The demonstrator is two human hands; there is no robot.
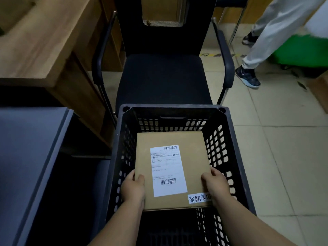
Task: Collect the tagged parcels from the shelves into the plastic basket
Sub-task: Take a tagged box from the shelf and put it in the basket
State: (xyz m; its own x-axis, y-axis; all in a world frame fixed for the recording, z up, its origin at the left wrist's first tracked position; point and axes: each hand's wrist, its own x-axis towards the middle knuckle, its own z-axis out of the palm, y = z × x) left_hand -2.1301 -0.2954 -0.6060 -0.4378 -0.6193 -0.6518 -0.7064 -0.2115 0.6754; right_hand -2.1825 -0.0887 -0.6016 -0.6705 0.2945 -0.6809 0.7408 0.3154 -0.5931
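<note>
A flat brown cardboard parcel sits inside the black plastic basket, held level above its floor. The parcel carries a white shipping label with barcodes and a small handwritten white tag at its near right corner. My left hand grips the parcel's near left edge, thumb on top. My right hand grips the near right edge, thumb on top, partly covering the tag. Both forearms reach down into the basket from the bottom of the view.
A black armchair stands just behind the basket. A wooden desk is at the left, and a dark grey shelf unit at the near left. A person's legs stride across the tiled floor at the upper right, beside a green bin.
</note>
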